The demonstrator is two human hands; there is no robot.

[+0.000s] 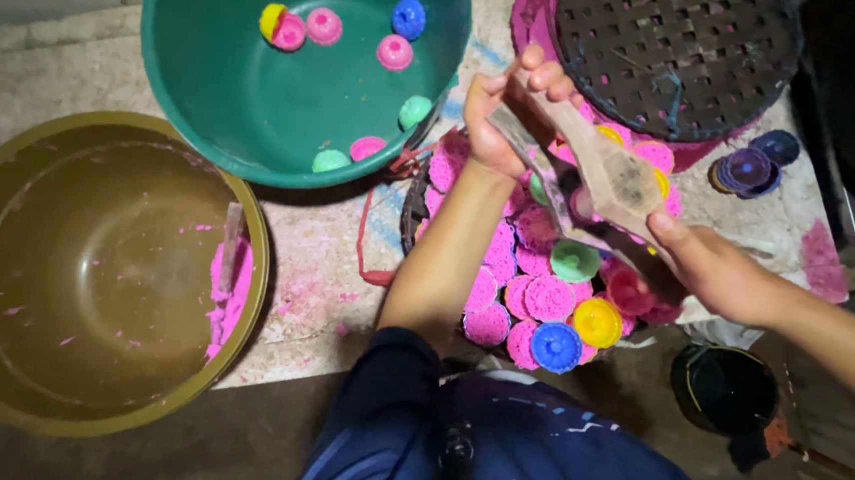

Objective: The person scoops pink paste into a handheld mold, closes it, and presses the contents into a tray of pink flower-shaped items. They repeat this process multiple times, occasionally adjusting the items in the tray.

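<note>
My left hand [499, 115] grips the upper end of a flat wooden paddle [614, 178] together with a thin grey blade [531, 159]. My right hand [714, 272] holds the paddle's lower end. Both are held over a round tray packed with pink moulded cakes [549, 299]. On those cakes rest a green cup mould [574, 261], a yellow one [597, 322] and a blue one [555, 346].
A green basin [256, 108] at the top holds several coloured moulds. An olive basin [94, 277] on the left has pink powder and a stick at its right wall. A dark lattice tray [677, 47], stacked purple moulds [754, 168] and a dark pot [723, 388] lie to the right.
</note>
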